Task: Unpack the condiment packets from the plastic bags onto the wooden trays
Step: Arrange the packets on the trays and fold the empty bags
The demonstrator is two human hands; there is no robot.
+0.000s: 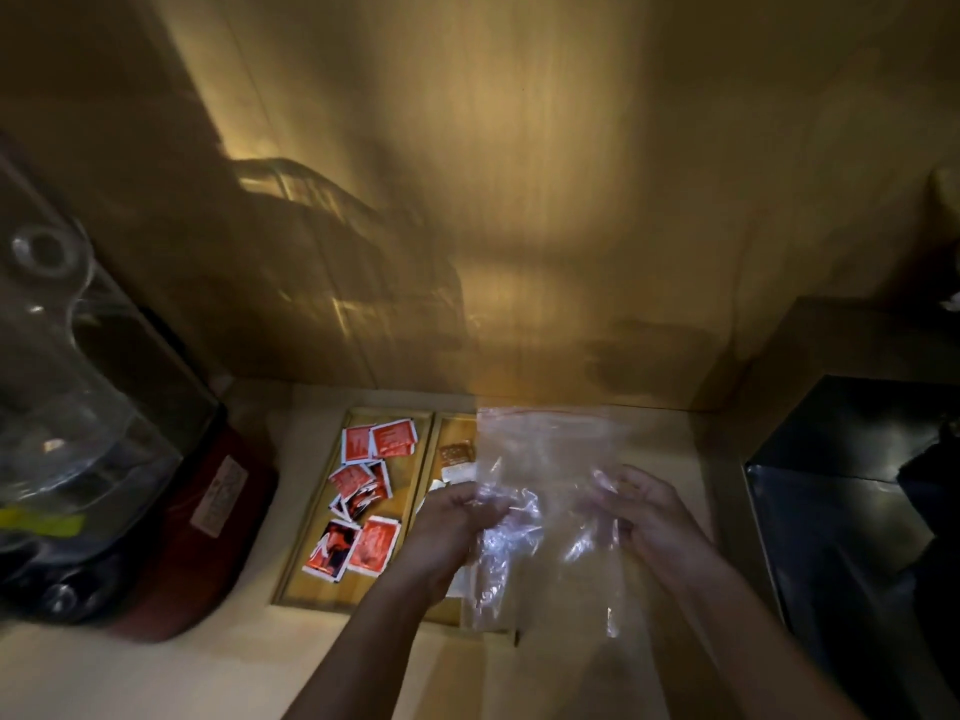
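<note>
clear plastic bag [540, 491] in both hands, second tray [451, 433] mostly hidden

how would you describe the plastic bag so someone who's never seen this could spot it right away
Start at the wooden trays on the pale counter. Above the right-hand tray, both hands, left hand and right hand, hold up the plastic bag. Unlike the red packets nearby, it is clear and crinkled.
</note>
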